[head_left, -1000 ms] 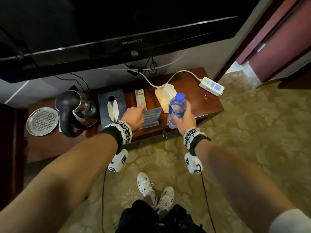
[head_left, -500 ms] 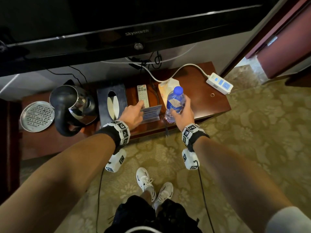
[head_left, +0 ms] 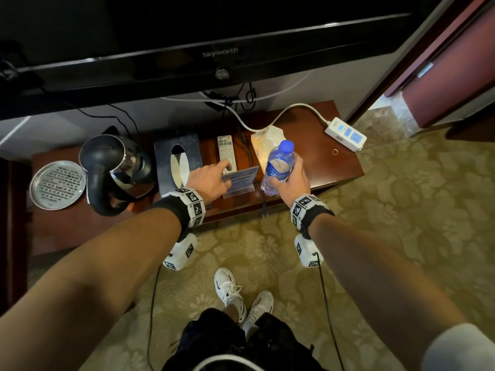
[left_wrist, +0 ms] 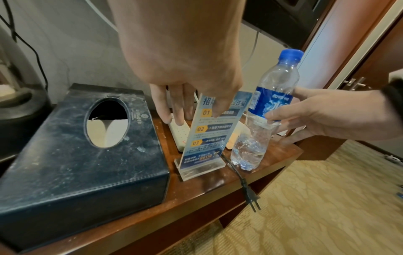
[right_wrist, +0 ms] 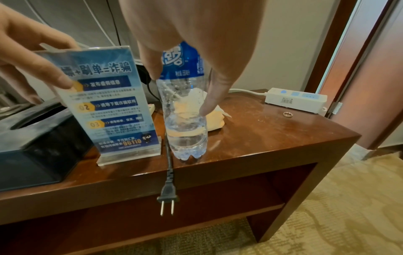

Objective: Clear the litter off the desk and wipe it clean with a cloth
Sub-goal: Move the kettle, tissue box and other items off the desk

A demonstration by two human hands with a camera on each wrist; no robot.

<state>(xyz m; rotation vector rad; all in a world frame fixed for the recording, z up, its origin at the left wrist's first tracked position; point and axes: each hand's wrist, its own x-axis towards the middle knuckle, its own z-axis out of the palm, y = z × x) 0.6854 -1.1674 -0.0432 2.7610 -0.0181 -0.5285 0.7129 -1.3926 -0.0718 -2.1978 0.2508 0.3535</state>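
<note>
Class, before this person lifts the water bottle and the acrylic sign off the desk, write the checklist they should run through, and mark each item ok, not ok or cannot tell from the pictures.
1. Right hand grips the water bottle round its body: ok.
2. Bottle's blue cap is on: ok; whether it is tight: cannot tell.
3. Left hand has a firm hold on the acrylic sign: cannot tell; thumb in front, fingers behind its top edge.
4. Loose power plug hanging over the desk edge is clear of the bottle: not ok, its cord runs right beside the bottle's base.
5. Small ring by the power strip is out of the way: ok.
</note>
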